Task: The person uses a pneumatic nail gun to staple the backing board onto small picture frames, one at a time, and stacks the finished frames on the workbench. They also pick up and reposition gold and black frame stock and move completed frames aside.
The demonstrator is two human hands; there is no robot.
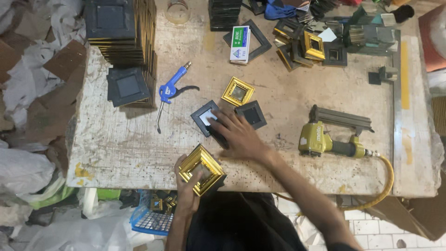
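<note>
My left hand (186, 186) holds a small gold picture frame (201, 168) at the near edge of the worn workbench (288, 97). My right hand (237, 135) lies flat on the bench with its fingers on a small black frame back (206, 117) that has a white patch in its middle. A second dark frame back (251, 114) lies just right of those fingers. Another gold frame (238, 91) rests face up a little beyond them.
A yellow pneumatic nailer (332, 137) with a hose lies at the right. A blue air blow gun (171, 89) is at the left, with tall stacks of dark frames (121, 28) behind it. A small staple box (240, 44) and a heap of frames (309, 46) sit at the back.
</note>
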